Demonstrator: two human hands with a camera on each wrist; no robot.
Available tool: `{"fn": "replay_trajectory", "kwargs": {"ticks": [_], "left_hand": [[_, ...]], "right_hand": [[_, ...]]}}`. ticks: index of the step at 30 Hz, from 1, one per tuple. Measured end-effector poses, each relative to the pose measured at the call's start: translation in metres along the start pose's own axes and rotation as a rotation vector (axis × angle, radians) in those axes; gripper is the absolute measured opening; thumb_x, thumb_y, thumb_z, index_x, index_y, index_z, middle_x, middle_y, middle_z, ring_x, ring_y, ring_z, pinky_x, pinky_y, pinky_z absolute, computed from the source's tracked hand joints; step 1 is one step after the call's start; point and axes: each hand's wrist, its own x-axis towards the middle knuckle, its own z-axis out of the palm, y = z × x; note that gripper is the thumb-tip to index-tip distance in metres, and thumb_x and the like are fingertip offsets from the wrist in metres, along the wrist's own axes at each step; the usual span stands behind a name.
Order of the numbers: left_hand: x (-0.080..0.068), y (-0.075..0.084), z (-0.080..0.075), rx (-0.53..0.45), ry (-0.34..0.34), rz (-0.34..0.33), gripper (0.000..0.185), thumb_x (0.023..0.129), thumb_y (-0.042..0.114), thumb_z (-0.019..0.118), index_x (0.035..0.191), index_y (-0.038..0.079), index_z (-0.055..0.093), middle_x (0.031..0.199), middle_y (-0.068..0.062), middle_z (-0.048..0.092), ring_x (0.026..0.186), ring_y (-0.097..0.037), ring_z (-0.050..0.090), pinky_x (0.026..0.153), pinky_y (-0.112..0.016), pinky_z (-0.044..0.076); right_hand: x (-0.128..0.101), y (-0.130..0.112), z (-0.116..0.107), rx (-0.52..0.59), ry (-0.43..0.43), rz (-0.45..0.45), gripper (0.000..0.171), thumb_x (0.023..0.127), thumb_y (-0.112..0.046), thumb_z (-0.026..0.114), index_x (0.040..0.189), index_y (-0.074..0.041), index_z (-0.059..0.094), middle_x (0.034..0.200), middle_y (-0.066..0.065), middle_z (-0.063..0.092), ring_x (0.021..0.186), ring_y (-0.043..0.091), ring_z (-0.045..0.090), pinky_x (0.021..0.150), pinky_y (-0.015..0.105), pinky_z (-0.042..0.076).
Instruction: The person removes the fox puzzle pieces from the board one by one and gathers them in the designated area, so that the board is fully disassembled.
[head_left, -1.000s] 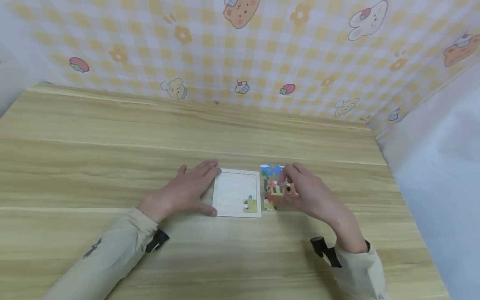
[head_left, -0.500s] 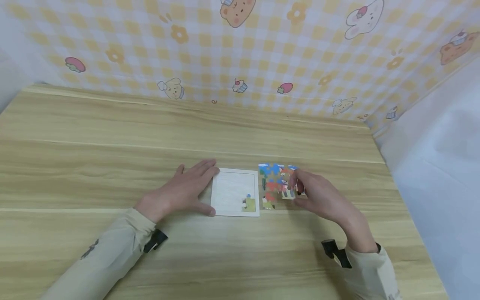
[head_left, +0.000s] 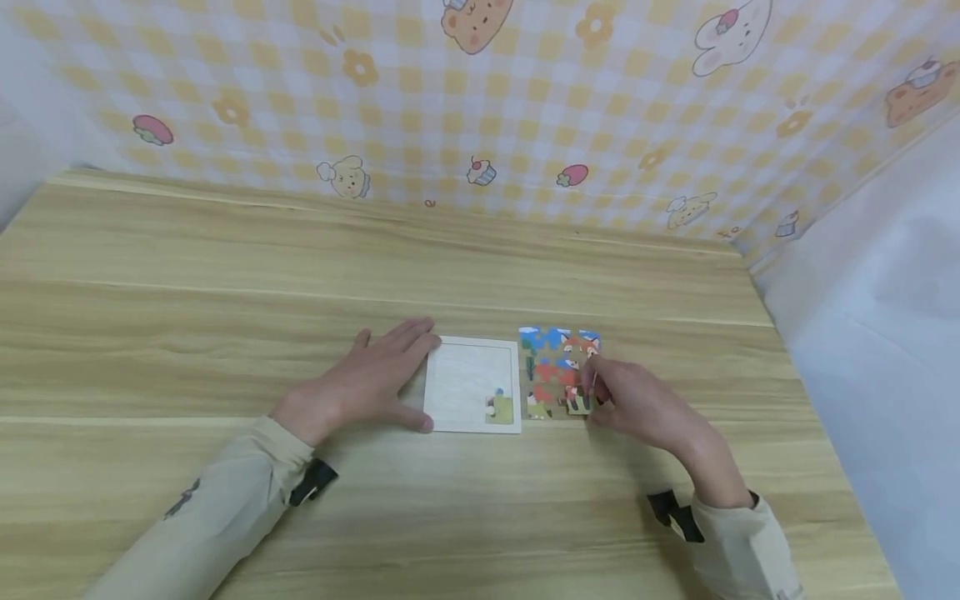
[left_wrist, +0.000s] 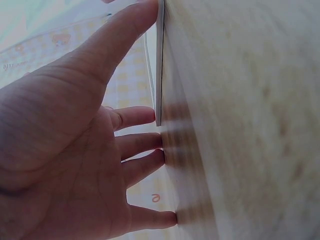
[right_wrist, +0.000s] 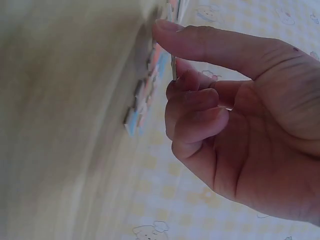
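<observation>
Pinching puzzle piece (head_left: 578,406) with my right hand (head_left: 637,404), frame centre-right | left hand (head_left: 360,383) lay flat, fingers straight, against puzzle tray (head_left: 468,379)

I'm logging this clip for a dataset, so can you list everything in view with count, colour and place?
puzzle tray: one, white, on the table centre, between the hands.
placed piece: one, green-yellow, in the tray's near right corner.
loose puzzle pieces: one cluster, blue, red and orange, just right of the tray.
table: one, light wood.
wall covering: yellow check with cartoon animals, behind the table.
left hand: flat, fingers against the tray's left edge.
right hand: pinches a piece at the cluster's near right corner.
</observation>
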Motion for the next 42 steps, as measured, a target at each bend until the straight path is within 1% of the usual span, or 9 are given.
{"fn": "replay_trajectory", "kwargs": {"ticks": [4, 9, 19, 28, 32, 35, 39, 41, 42], "left_hand": [[0.000, 0.000, 0.000, -0.004, -0.004, 0.001, 0.095, 0.058, 0.050, 0.071, 0.132, 0.009, 0.028, 0.141, -0.010, 0.013, 0.128, -0.024, 0.008, 0.090, -0.064, 0.009], [0.000, 0.000, 0.002, -0.005, -0.002, 0.004, 0.095, 0.058, 0.050, 0.071, 0.132, 0.009, 0.028, 0.141, -0.010, 0.013, 0.128, -0.024, 0.007, 0.090, -0.064, 0.009], [-0.002, -0.001, 0.000, -0.001, 0.002, 0.000, 0.094, 0.058, 0.049, 0.071, 0.132, 0.009, 0.028, 0.141, -0.010, 0.013, 0.128, -0.024, 0.008, 0.090, -0.063, 0.009], [-0.001, -0.001, 0.000, -0.006, -0.002, 0.000, 0.095, 0.058, 0.050, 0.071, 0.132, 0.009, 0.028, 0.141, -0.010, 0.013, 0.128, -0.025, 0.008, 0.090, -0.063, 0.009], [0.000, -0.001, 0.001, -0.005, -0.007, -0.004, 0.096, 0.058, 0.050, 0.071, 0.132, 0.009, 0.027, 0.141, -0.011, 0.013, 0.128, -0.025, 0.008, 0.090, -0.063, 0.008], [0.001, -0.001, 0.001, -0.003, -0.003, -0.002, 0.096, 0.057, 0.051, 0.071, 0.132, 0.009, 0.027, 0.141, -0.011, 0.013, 0.128, -0.025, 0.008, 0.090, -0.063, 0.008], [0.002, -0.002, 0.001, -0.004, 0.002, 0.003, 0.096, 0.057, 0.051, 0.071, 0.132, 0.009, 0.028, 0.141, -0.012, 0.014, 0.128, -0.026, 0.009, 0.090, -0.064, 0.009], [0.002, -0.002, 0.001, -0.006, 0.002, 0.002, 0.096, 0.057, 0.051, 0.071, 0.132, 0.009, 0.028, 0.141, -0.012, 0.014, 0.128, -0.026, 0.009, 0.089, -0.064, 0.009], [0.002, -0.002, 0.001, -0.006, 0.000, 0.002, 0.096, 0.057, 0.051, 0.071, 0.132, 0.009, 0.028, 0.141, -0.012, 0.014, 0.128, -0.026, 0.009, 0.089, -0.064, 0.009]], "right_hand": [[0.000, 0.000, 0.003, 0.021, -0.018, 0.030, 0.028, 0.065, -0.001, 0.066, 0.083, -0.014, 0.048, 0.064, 0.000, 0.044, 0.058, 0.010, 0.040, 0.051, 0.023, 0.036], [-0.001, 0.000, 0.005, 0.020, -0.029, 0.043, 0.029, 0.065, -0.004, 0.067, 0.084, -0.014, 0.048, 0.066, -0.002, 0.044, 0.060, 0.010, 0.040, 0.052, 0.023, 0.036], [0.002, -0.003, 0.006, 0.031, -0.043, 0.026, 0.028, 0.066, -0.003, 0.067, 0.084, -0.013, 0.048, 0.062, -0.001, 0.041, 0.056, 0.010, 0.038, 0.049, 0.023, 0.034], [0.003, -0.001, 0.007, 0.063, -0.061, 0.028, 0.029, 0.067, -0.005, 0.069, 0.087, -0.011, 0.048, 0.067, 0.000, 0.046, 0.060, 0.011, 0.041, 0.053, 0.024, 0.037], [0.002, -0.004, 0.007, 0.050, -0.039, 0.030, 0.028, 0.068, -0.009, 0.070, 0.086, -0.013, 0.049, 0.068, -0.001, 0.047, 0.062, 0.010, 0.042, 0.054, 0.023, 0.037], [0.002, -0.013, 0.005, 0.026, 0.002, -0.025, 0.027, 0.068, -0.013, 0.071, 0.083, -0.014, 0.049, 0.069, -0.001, 0.048, 0.062, 0.010, 0.042, 0.054, 0.023, 0.037], [0.008, -0.030, 0.006, 0.002, 0.049, -0.148, 0.026, 0.068, -0.012, 0.070, 0.080, -0.013, 0.048, 0.071, -0.002, 0.048, 0.063, 0.009, 0.044, 0.055, 0.022, 0.038], [0.012, -0.038, 0.009, -0.001, 0.055, -0.186, 0.026, 0.069, -0.013, 0.070, 0.080, -0.012, 0.047, 0.072, -0.002, 0.047, 0.063, 0.009, 0.044, 0.055, 0.021, 0.038], [0.014, -0.042, 0.011, -0.010, 0.054, -0.197, 0.026, 0.069, -0.014, 0.070, 0.082, -0.012, 0.048, 0.073, -0.002, 0.047, 0.063, 0.009, 0.043, 0.055, 0.021, 0.038]]}}
